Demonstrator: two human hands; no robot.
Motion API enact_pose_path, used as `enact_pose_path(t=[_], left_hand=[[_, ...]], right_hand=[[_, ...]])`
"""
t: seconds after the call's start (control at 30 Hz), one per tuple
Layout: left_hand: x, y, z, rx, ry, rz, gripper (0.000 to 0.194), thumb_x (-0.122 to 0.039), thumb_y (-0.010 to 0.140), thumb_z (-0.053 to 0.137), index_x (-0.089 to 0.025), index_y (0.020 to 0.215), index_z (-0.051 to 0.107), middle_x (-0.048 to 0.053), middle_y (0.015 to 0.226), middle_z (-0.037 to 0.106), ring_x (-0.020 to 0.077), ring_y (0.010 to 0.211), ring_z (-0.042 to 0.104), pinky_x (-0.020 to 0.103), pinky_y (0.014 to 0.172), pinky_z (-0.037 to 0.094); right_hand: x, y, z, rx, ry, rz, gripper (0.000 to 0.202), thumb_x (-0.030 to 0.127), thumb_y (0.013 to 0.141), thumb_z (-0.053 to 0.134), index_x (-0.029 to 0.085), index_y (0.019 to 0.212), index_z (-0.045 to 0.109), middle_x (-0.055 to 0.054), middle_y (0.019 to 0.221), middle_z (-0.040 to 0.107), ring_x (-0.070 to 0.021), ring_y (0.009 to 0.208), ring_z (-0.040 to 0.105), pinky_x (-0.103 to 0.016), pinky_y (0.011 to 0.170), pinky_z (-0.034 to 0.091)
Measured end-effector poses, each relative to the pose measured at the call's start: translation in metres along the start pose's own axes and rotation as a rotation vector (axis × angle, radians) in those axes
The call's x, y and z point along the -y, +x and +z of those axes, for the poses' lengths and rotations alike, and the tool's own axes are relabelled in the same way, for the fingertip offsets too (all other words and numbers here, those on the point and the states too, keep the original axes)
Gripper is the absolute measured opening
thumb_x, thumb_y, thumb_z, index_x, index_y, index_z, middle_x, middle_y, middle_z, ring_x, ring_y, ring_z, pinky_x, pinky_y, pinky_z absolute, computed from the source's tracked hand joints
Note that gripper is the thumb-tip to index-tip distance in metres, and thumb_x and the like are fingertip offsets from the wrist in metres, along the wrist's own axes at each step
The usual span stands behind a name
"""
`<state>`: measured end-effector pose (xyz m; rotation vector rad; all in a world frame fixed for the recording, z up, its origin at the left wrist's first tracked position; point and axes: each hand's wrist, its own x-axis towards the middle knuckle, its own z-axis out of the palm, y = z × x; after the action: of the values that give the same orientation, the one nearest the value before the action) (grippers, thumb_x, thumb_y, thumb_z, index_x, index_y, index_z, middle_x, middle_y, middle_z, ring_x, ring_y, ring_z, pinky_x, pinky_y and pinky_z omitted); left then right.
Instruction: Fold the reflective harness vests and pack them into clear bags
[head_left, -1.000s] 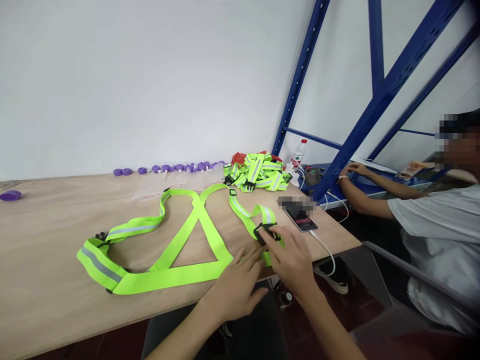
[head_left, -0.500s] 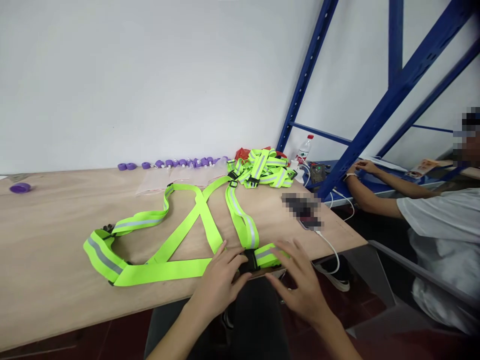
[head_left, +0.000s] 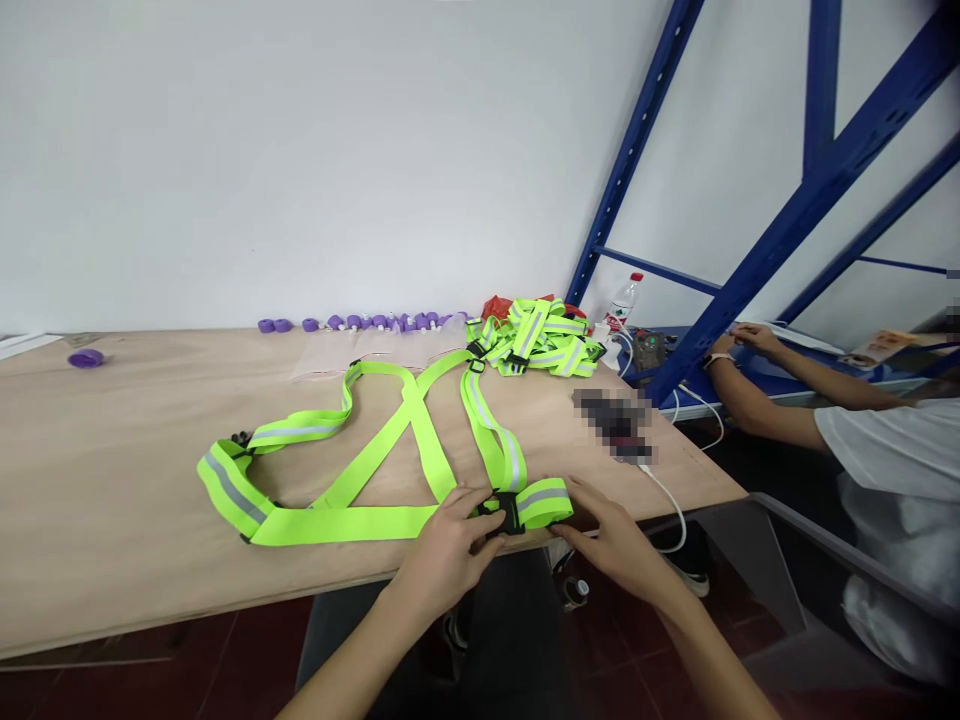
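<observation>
A neon-yellow reflective vest (head_left: 360, 523), made of elastic straps with grey stripes, lies spread on the wooden table, its straps crossing in the middle. At its near right corner, my left hand (head_left: 455, 540) has thumb and fingers closed about the strap at a black buckle (head_left: 508, 512). Beyond the buckle, the strap end curls into a small loop (head_left: 546, 502). Just right of that loop is my right hand (head_left: 613, 540), thumb and fingers apart, the tips close to or touching it. Nothing shows in that hand.
More reflective vests (head_left: 544, 335) are heaped at the back, beside clear plastic bags (head_left: 330, 352) and a row of small purple items (head_left: 405, 322). A blurred phone-like object (head_left: 615, 420) with a white cable lies right. Blue rack posts (head_left: 750, 270) stand beyond; a co-worker's arms (head_left: 772, 400) are there.
The view has shifted a little. My right hand has come down lower and flatter beside the strap loop, which now shows fully. My left hand stays at the buckle.
</observation>
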<state>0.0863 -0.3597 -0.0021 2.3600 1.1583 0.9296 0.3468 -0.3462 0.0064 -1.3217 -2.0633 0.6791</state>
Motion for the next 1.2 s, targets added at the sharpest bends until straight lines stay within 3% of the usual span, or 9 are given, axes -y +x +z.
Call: enact_pose_path(t=[0.23, 0.43, 0.57, 0.67, 0.87, 1.03, 1.2], left_hand=[[0.003, 0.0, -0.003, 0.022, -0.04, -0.007, 0.028, -0.021, 0.091, 0.065, -0.024, 0.118, 0.073, 0.011, 0.135, 0.065, 0.028, 0.127, 0.06, 0.049, 0.11, 0.047], [-0.003, 0.004, -0.008, 0.05, -0.06, 0.005, 0.032, -0.015, 0.09, 0.067, -0.032, 0.117, 0.073, 0.002, 0.133, 0.066, 0.0223, 0.122, 0.061, 0.044, 0.113, 0.043], [-0.003, 0.001, -0.005, 0.038, -0.012, 0.018, 0.026, -0.016, 0.092, 0.064, -0.027, 0.114, 0.074, 0.005, 0.123, 0.069, 0.0225, 0.118, 0.062, 0.049, 0.118, 0.037], [0.001, -0.004, 0.001, 0.006, 0.053, 0.044, 0.026, -0.017, 0.094, 0.06, -0.023, 0.116, 0.072, 0.008, 0.128, 0.067, 0.0247, 0.121, 0.061, 0.054, 0.12, 0.034], [0.008, -0.013, 0.001, -0.043, 0.142, 0.055, 0.03, -0.019, 0.096, 0.055, -0.019, 0.122, 0.07, 0.012, 0.135, 0.064, 0.0281, 0.127, 0.058, 0.054, 0.114, 0.042], [0.015, -0.021, -0.013, -0.043, 0.058, 0.006, 0.033, -0.018, 0.096, 0.055, -0.021, 0.124, 0.071, 0.011, 0.136, 0.064, 0.0263, 0.125, 0.061, 0.042, 0.104, 0.054], [0.027, -0.032, -0.032, -0.044, 0.065, -0.038, 0.033, -0.019, 0.096, 0.055, -0.023, 0.125, 0.071, 0.008, 0.137, 0.064, 0.026, 0.124, 0.063, 0.039, 0.104, 0.055]], right_hand=[[0.012, 0.011, 0.0, -0.004, 0.182, -0.022, 0.039, 0.033, 0.089, 0.065, 0.024, 0.128, 0.067, -0.01, 0.126, 0.068, -0.0263, 0.118, 0.064, -0.042, 0.103, 0.051], [0.012, 0.019, 0.013, 0.009, 0.167, -0.077, 0.037, 0.034, 0.091, 0.063, 0.027, 0.127, 0.069, -0.01, 0.128, 0.067, -0.0264, 0.119, 0.064, -0.044, 0.103, 0.051], [0.011, 0.019, 0.007, 0.057, 0.12, -0.087, 0.034, 0.032, 0.092, 0.062, 0.028, 0.125, 0.071, -0.009, 0.127, 0.069, -0.0264, 0.118, 0.065, -0.043, 0.101, 0.053], [0.01, 0.017, 0.0, 0.069, 0.052, -0.101, 0.034, 0.028, 0.092, 0.062, 0.03, 0.125, 0.071, -0.008, 0.126, 0.069, -0.0252, 0.116, 0.066, -0.041, 0.1, 0.054], [0.0, 0.012, -0.01, 0.075, -0.057, -0.134, 0.03, 0.027, 0.092, 0.06, 0.03, 0.119, 0.074, -0.009, 0.124, 0.068, -0.0255, 0.115, 0.066, -0.039, 0.097, 0.056], [-0.006, 0.011, -0.016, 0.12, 0.027, -0.057, 0.029, 0.035, 0.093, 0.062, 0.03, 0.119, 0.074, -0.01, 0.127, 0.066, -0.0267, 0.119, 0.063, -0.04, 0.099, 0.054], [-0.016, 0.011, -0.021, 0.175, 0.035, 0.006, 0.034, 0.045, 0.093, 0.061, 0.028, 0.117, 0.076, -0.011, 0.134, 0.063, -0.0293, 0.124, 0.06, -0.042, 0.102, 0.052]])
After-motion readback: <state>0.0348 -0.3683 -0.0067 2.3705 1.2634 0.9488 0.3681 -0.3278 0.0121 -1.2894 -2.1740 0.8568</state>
